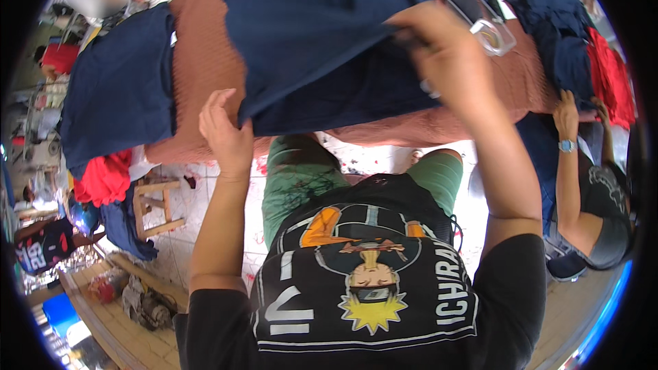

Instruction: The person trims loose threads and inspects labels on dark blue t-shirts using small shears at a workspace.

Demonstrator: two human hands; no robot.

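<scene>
A navy blue cloth garment (308, 17) lies across the brown-covered table in front of me. My right hand (449, 58), slightly blurred, pinches its near edge and holds it raised, so the fold slants down to the left. Beneath the lifted layer, a darker navy layer (336, 99) shows flat on the table. My left hand (227, 130) is beside the left corner of the cloth, fingers apart, with the thumb close to the fabric. Whether that thumb touches the cloth is hard to tell.
The brown cloth cover (199, 55) drapes over the table edge. Another navy piece (123, 85) lies left, above red cloth (106, 178) and a wooden stool (157, 209). A clear plastic case (504, 38) sits right. At far right, a co-worker's hands (567, 113) are near navy and red cloth.
</scene>
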